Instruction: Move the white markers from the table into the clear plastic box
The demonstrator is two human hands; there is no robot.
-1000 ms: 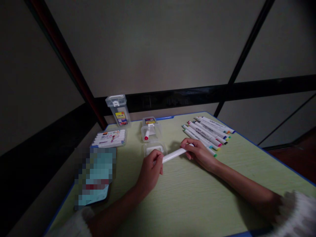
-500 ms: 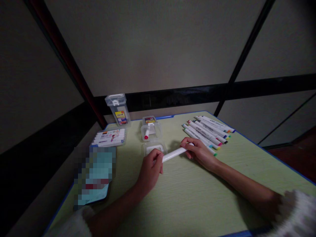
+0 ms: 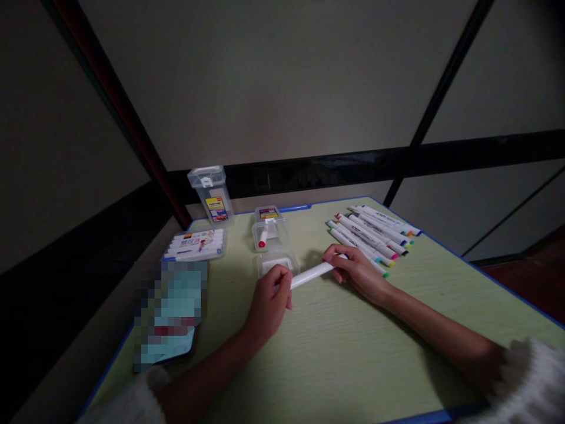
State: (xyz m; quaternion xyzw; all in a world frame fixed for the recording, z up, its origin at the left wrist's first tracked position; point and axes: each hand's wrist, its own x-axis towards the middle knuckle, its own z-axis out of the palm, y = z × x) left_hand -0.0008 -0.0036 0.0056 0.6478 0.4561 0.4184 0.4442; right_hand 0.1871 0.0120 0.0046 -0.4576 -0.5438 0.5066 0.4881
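Between my two hands a white marker [image 3: 313,275] is held at a slant above the table. My left hand [image 3: 271,300] is closed round its near left end, and my right hand [image 3: 353,268] pinches its far right end. Both tips are hidden by fingers. Just behind my left hand lies a clear plastic lid [image 3: 277,260]. Beyond it an open clear box [image 3: 282,234] lies on its side with a red-ended marker [image 3: 263,237] in it. Several white markers with coloured ends [image 3: 371,232] lie in a loose row behind my right hand.
A clear lidded box [image 3: 214,197] stands upright at the back left. In front of it lies a flat case of white pens [image 3: 196,244], then a blurred-out phone-like device [image 3: 180,306]. The pale green table [image 3: 344,353] has a blue edge, with a wall behind.
Almost nothing differs. Both hands keep their hold on the white marker in the same place; the view has shifted very slightly.
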